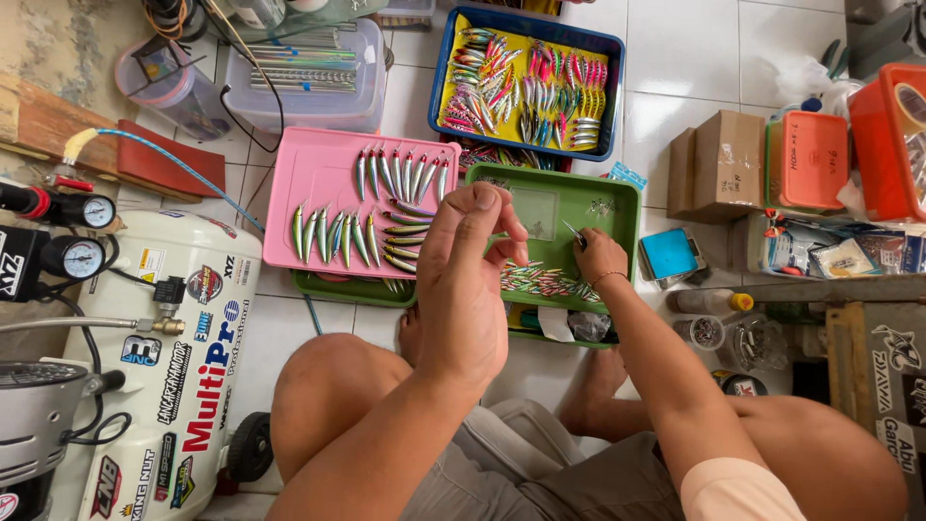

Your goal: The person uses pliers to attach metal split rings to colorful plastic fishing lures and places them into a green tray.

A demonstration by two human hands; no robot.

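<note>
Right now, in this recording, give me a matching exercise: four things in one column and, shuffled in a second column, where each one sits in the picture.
Things:
1. pink tray
2. blue tray
3. white air tank
4. brown cardboard box

Places:
A. along the left edge, beside the person's knee
B. at the top, holding many multicoloured fishing lures
C. on the right, next to an orange container
D. left of the green tray, holding rows of green-silver lures

Pairs: 1-D, 2-B, 3-A, 4-C
</note>
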